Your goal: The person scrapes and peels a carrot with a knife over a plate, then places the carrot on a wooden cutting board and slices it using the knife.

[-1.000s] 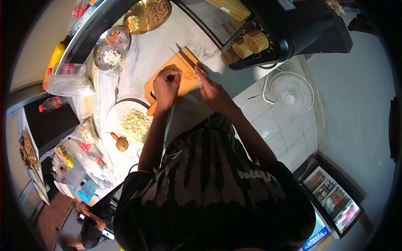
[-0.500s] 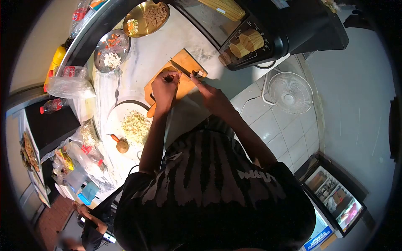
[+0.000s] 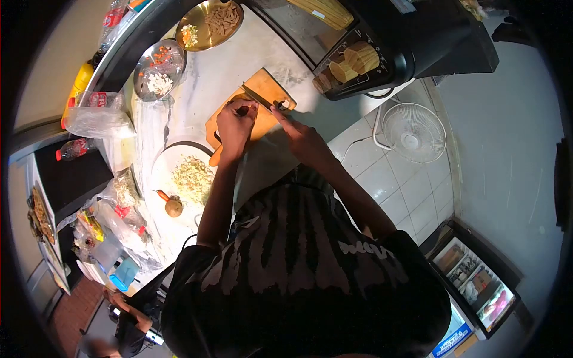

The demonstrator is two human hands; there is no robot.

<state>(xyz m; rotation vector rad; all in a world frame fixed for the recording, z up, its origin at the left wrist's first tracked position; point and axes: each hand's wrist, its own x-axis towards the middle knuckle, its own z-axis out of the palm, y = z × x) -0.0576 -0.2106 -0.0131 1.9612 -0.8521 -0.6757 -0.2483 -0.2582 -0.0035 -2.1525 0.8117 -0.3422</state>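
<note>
A wooden cutting board [image 3: 262, 79] lies at an angle on the counter in front of me. My right hand [image 3: 305, 141] grips a knife [image 3: 256, 96], its dark blade reaching up and left across the board. My left hand [image 3: 235, 124] is closed over the board just beside the blade. Its bent fingers hide most of what they hold; only something small and dark shows among them. Near the knife's handle end, a small pale and dark piece [image 3: 285, 104] lies on the board's right corner.
Left of the board, a large white plate [image 3: 160, 179] carries chopped pale vegetables, a carrot end and a round brown vegetable [image 3: 173, 207]. Metal plates [image 3: 203, 45] of cut food stand at the back. An oven [image 3: 382, 71] borders the right. Another person [image 3: 128, 325] is at lower left.
Both hands and the knife hold almost the same pose. The whole view has shifted very slightly.
</note>
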